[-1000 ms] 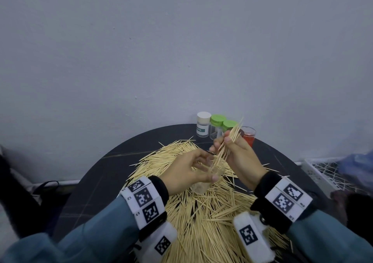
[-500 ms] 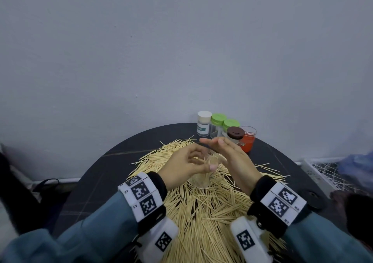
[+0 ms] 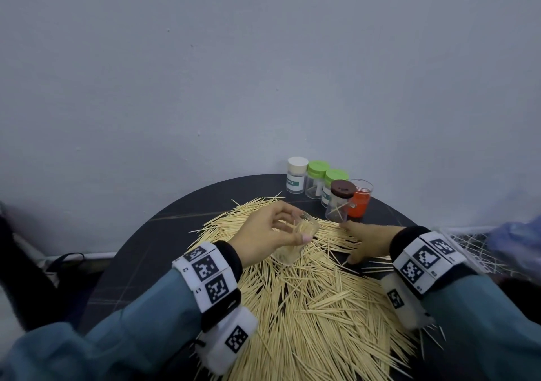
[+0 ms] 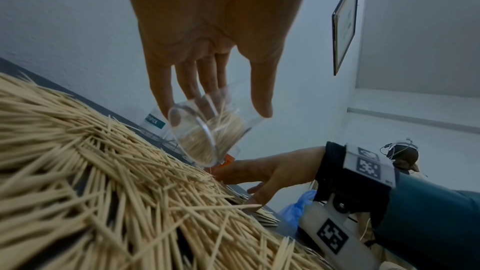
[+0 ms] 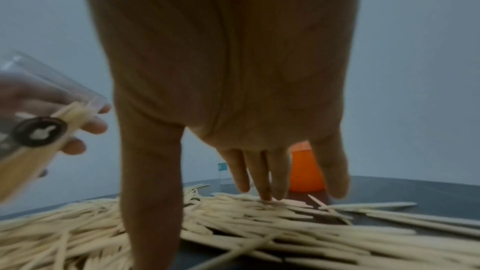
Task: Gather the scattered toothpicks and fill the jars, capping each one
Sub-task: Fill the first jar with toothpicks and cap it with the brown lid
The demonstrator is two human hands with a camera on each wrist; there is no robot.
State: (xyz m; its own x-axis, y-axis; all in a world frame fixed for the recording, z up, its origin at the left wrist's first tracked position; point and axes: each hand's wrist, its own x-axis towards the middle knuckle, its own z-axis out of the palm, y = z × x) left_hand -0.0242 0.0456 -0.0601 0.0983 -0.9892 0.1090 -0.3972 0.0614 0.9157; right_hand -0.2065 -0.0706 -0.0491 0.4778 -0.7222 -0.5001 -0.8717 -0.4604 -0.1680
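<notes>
The left hand (image 3: 265, 234) has its grip curled around a clear open jar (image 3: 295, 240), tilted with its mouth toward twelve o'clock and a bundle of toothpicks inside; thumb on one side, fingers (image 4: 192, 85) on the other. At three o'clock from it the right hand (image 3: 367, 241) lies spread, fingers straight and apart, fingertips (image 5: 267, 192) pressing on the loose toothpicks (image 3: 316, 301), holding nothing. These cover the middle and six o'clock part of the dark round surface (image 3: 164, 234). At twelve to one o'clock stand a brown-lidded jar (image 3: 341, 202) with a few sticks, an orange-filled jar (image 3: 360, 202), two green-lidded jars (image 3: 316, 183) and a white-lidded jar (image 3: 296, 179).
</notes>
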